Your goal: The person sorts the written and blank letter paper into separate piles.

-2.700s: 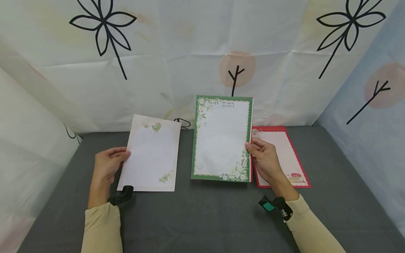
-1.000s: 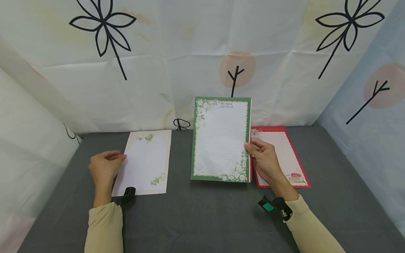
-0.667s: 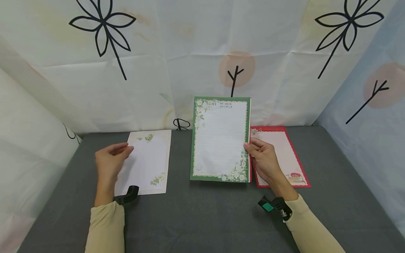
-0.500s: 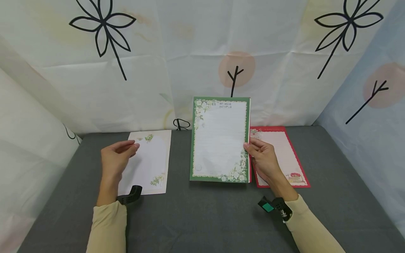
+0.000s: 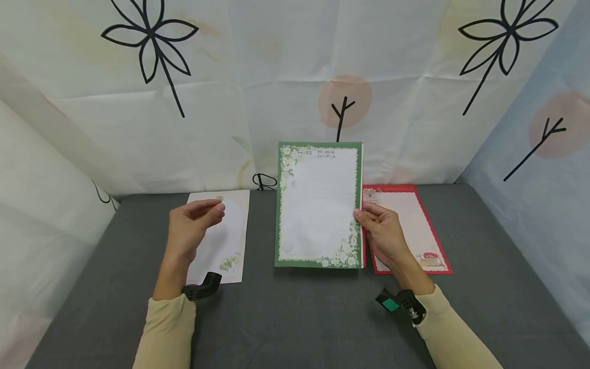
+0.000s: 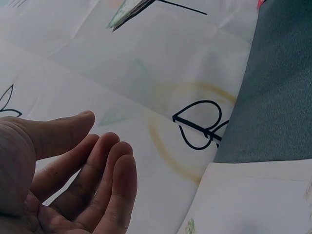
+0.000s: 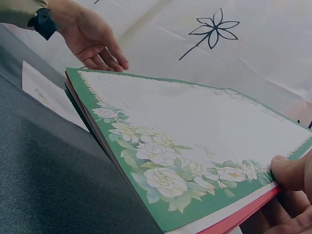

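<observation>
Grey bench (image 5: 295, 318) underneath, right hand (image 5: 384, 230) is pinching green paper (image 5: 318, 205), left hand (image 5: 190, 230) is hovering loose; only left wrist view's showing its thumb (image 6: 63, 134) apart.

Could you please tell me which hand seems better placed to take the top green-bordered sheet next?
Probably the left hand: it holds nothing and hovers over the leaf-printed stationery sheet, facing the free edge of the paper stack. The right hand is occupied, pinching the stack's opposite edge.
</observation>
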`<state>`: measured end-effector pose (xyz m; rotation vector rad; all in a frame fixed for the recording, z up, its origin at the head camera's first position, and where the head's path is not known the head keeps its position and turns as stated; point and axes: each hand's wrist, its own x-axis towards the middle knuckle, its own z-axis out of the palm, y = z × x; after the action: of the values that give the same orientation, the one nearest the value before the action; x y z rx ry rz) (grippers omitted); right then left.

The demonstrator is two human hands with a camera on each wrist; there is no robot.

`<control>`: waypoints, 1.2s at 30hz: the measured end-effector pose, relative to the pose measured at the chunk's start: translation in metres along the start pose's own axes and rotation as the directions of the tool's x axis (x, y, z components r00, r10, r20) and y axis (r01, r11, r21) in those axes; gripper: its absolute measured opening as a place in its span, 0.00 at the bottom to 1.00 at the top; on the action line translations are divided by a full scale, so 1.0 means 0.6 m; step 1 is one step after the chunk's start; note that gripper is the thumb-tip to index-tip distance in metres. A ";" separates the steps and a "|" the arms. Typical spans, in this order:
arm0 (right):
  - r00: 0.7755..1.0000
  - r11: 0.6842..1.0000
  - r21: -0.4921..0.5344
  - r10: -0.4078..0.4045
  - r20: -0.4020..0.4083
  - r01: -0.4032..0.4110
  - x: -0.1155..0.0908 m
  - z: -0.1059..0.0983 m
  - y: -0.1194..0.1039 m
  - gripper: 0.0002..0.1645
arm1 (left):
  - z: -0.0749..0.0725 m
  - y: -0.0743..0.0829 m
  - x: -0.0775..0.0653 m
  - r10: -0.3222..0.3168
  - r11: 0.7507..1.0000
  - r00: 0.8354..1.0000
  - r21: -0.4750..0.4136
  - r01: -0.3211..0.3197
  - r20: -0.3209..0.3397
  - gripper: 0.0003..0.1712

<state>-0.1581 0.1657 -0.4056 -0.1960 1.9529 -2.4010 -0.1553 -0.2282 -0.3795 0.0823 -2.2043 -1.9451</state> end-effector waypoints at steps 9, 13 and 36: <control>1.000 1.000 -0.007 -0.009 0.000 0.009 -0.003 0.006 -0.004 0.28 | 0.029 0.006 -0.005 0.067 0.997 0.990 -0.036 -0.063 0.124 0.20; 1.000 1.000 -0.002 -0.026 0.013 0.026 -0.004 0.006 -0.004 0.27 | 0.048 0.004 -0.008 0.057 0.998 0.980 -0.051 -0.048 0.193 0.19; 0.999 1.000 -0.001 0.004 0.039 -0.004 -0.012 0.018 -0.004 0.30 | 0.119 0.001 -0.030 -0.053 0.994 0.928 -0.070 0.084 0.370 0.23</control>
<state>-0.1496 0.1566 -0.4018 -0.2371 1.9359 -2.3757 -0.1509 -0.1554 -0.3890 -0.2418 -2.3621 -2.2450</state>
